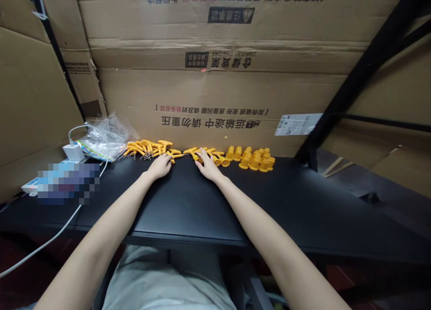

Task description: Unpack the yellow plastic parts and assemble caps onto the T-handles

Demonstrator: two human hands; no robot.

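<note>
Both my arms reach far across a black table [188,206]. My left hand [160,165] is curled, palm down, with its fingertips against a yellow T-shaped plastic piece [171,154] at the edge of a pile of such pieces [148,147]. My right hand [207,162] lies flatter, fingers spread over another small cluster of yellow T-shaped pieces [208,154]. What either hand grips, if anything, is hidden by the fingers. To the right stands a group of several yellow cone-shaped caps [254,158]. Small metal chains [145,156] lie among the left pile.
Large cardboard boxes [215,76] wall the table's far side. A crumpled clear plastic bag [107,137], a white charger [73,152] with its cable and a power strip sit at the left. A black metal frame [363,72] slants at the right.
</note>
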